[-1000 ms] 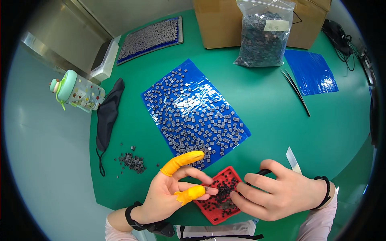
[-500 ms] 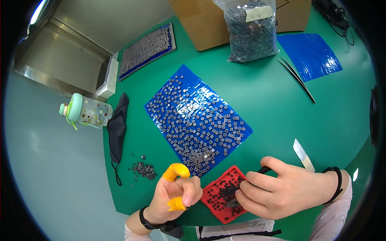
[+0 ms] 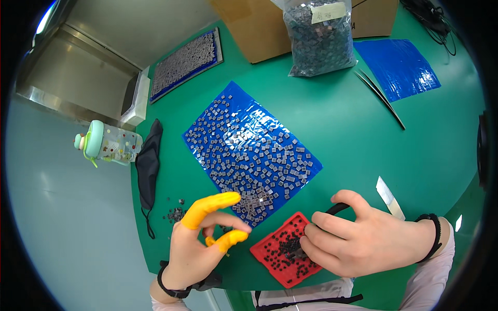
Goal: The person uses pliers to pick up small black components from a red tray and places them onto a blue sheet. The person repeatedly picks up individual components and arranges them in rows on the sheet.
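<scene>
My left hand (image 3: 194, 254), with yellow finger cots on its thumb and index finger, hovers left of the red tray. Its thumb and index finger are apart with nothing visible between them. Small black pieces (image 3: 290, 249) lie scattered and heaped in the shallow red tray (image 3: 264, 252). Over the tray's right side, my right hand (image 3: 358, 238) is closed around a black tool (image 3: 338, 208). Most of that tool is hidden by the fingers, so its kind is unclear. A blue sheet (image 3: 280, 129) behind the tray carries many small grey square pieces (image 3: 254, 163).
A pile of dark bits (image 3: 175, 214) lies beside a black face mask (image 3: 148, 166) and a bottle (image 3: 116, 144). Farther back are a loaded tray (image 3: 184, 65), a bag of pieces (image 3: 321, 44), a cardboard box (image 3: 254, 31), tweezers (image 3: 381, 101) and another blue sheet (image 3: 399, 70). A blade (image 3: 390, 198) lies right.
My left hand has moved left, and its curled thumb and index finger have spread apart. My right hand stays over the tray, holding the black tool. The tray sits slightly farther left.
</scene>
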